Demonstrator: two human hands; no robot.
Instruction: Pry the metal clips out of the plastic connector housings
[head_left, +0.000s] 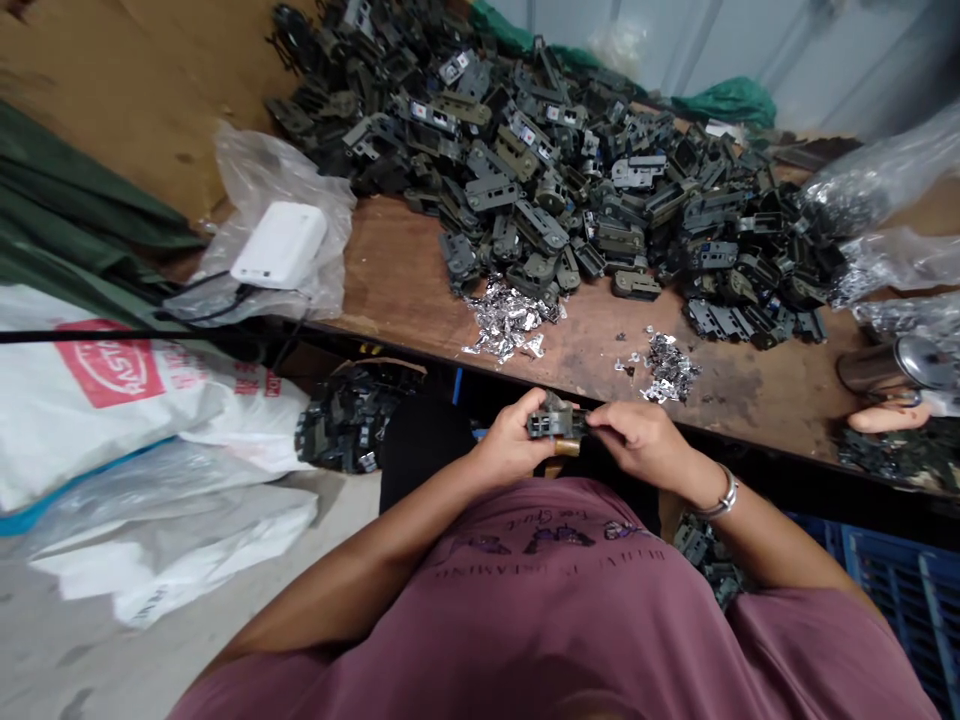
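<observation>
Just above my lap, at the bench's front edge, my left hand (517,438) is closed around a dark grey slotted part (551,422), of the same look as those heaped on the bench. My right hand (637,440) meets the part's right end with thumb and fingers pinched together. Whatever lies in that pinch is too small and hidden to make out. A brass-coloured cylinder (568,448) shows just under the part, by my left fingertips. Nearest on the bench are a pile of small shiny metal clips (506,318) and a smaller pile of tiny metal pieces (667,368).
A large heap of dark grey parts (525,170) covers the back of the wooden bench (390,260). A white box (279,243) with a black cable lies on plastic at left. A metal mug (892,365) stands at right. Blue crates (892,580) and a white sack (135,390) flank me.
</observation>
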